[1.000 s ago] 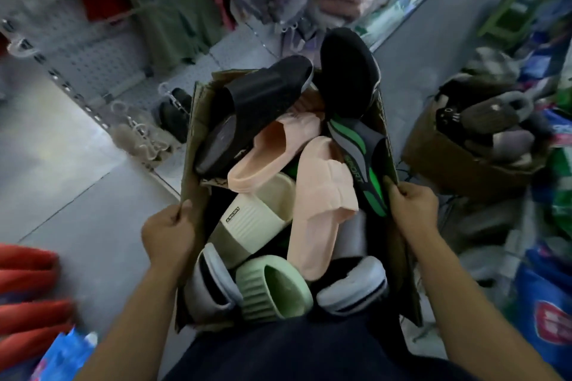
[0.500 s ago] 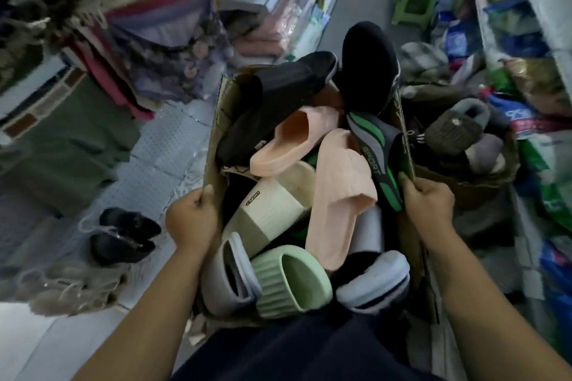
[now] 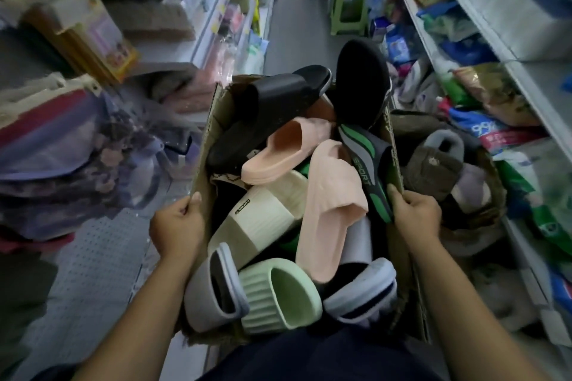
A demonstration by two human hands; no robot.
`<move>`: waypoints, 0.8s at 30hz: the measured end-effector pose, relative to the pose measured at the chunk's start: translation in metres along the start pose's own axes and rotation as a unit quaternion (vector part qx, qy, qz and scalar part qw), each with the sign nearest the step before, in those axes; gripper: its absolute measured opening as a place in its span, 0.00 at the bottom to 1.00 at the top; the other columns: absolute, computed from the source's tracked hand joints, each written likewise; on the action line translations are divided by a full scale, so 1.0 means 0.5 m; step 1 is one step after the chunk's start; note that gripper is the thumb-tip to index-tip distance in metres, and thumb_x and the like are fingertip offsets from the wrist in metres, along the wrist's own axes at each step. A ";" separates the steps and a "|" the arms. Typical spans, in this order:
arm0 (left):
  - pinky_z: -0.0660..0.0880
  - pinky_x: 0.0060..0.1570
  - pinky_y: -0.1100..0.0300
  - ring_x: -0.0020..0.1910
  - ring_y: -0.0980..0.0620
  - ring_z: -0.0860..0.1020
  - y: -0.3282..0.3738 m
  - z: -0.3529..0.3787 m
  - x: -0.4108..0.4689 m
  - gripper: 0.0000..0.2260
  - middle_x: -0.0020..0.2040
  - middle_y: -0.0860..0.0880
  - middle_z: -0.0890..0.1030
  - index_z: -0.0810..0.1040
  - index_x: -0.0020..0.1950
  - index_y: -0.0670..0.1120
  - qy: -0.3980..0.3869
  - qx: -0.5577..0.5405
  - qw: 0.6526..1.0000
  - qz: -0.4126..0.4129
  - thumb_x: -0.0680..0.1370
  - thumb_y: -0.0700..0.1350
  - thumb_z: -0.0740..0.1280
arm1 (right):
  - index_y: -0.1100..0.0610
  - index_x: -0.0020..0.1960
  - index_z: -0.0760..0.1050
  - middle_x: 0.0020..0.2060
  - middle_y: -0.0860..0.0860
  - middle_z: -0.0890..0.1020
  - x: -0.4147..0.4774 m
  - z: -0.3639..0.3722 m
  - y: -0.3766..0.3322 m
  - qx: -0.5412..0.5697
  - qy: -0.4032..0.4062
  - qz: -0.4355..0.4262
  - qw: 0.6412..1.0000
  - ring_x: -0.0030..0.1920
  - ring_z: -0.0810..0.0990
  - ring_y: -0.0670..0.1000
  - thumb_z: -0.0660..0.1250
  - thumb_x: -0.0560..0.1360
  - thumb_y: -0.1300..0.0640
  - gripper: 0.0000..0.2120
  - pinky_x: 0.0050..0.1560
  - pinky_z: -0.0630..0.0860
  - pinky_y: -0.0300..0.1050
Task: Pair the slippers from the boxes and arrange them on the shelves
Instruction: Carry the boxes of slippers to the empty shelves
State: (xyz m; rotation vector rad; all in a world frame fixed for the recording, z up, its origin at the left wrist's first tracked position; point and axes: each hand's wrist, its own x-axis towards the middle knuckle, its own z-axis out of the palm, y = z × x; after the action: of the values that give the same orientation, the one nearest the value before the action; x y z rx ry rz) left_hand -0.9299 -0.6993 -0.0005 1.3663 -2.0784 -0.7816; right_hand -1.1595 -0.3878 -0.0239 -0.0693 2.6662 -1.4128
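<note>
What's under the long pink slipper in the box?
The long pink slipper lies over a cream slipper's edge, a grey slipper and a bit of green. Whatever lies deeper in the cardboard box is covered.

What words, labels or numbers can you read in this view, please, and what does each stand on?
"SPORT": on the grey and green slipper in the cardboard box.
Black tag on the cream slipper: too small to read surely.
Large digits on the blue packet: too blurred to read.
Everything else: blurred, unreadable.
</note>
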 end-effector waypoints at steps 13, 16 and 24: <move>0.75 0.39 0.47 0.34 0.48 0.72 0.214 0.257 0.318 0.18 0.29 0.42 0.76 0.76 0.35 0.39 0.030 -0.031 0.997 -0.060 0.81 0.48 0.67 | 0.67 0.37 0.79 0.30 0.63 0.80 0.502 0.103 -0.150 -0.024 -0.026 -0.020 0.999 0.34 0.79 0.60 0.68 0.79 0.47 0.23 0.37 0.72 0.50; 0.70 0.36 0.52 0.31 0.48 0.70 0.251 0.324 0.409 0.21 0.27 0.44 0.73 0.70 0.30 0.44 0.009 -0.049 0.996 -0.068 0.81 0.49 0.68 | 0.63 0.33 0.78 0.27 0.59 0.79 0.595 0.138 -0.173 -0.026 -0.018 -0.012 0.999 0.33 0.78 0.58 0.68 0.79 0.47 0.23 0.38 0.73 0.51; 0.64 0.35 0.55 0.33 0.51 0.65 0.389 0.513 0.767 0.20 0.29 0.45 0.64 0.70 0.33 0.39 -0.056 -0.067 0.996 0.002 0.79 0.49 0.68 | 0.61 0.27 0.66 0.22 0.53 0.66 0.840 0.259 -0.281 -0.028 0.049 0.033 0.998 0.28 0.67 0.55 0.68 0.79 0.50 0.26 0.31 0.61 0.48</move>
State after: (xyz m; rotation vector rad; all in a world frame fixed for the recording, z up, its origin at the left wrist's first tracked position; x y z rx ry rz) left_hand -1.3645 -0.9478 0.0035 1.2711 -2.0718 -0.9975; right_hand -1.5615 -0.6145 -0.0165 0.0833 2.7594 -1.3549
